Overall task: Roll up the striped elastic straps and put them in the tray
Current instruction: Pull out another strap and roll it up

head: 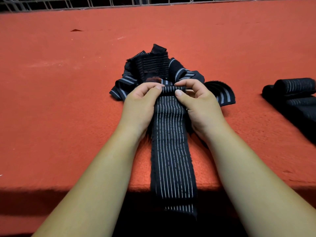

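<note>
Draped over the table edge at lower centre, a striped strap (172,151) ran up to both hands. Left hand (142,103) and right hand (200,103) pinched its small rolled end. Uneven pressure could skew the roll. No tray was visible.

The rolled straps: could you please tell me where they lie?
Head view: the rolled straps lie on the red table at far right, beyond the right hand.
</note>
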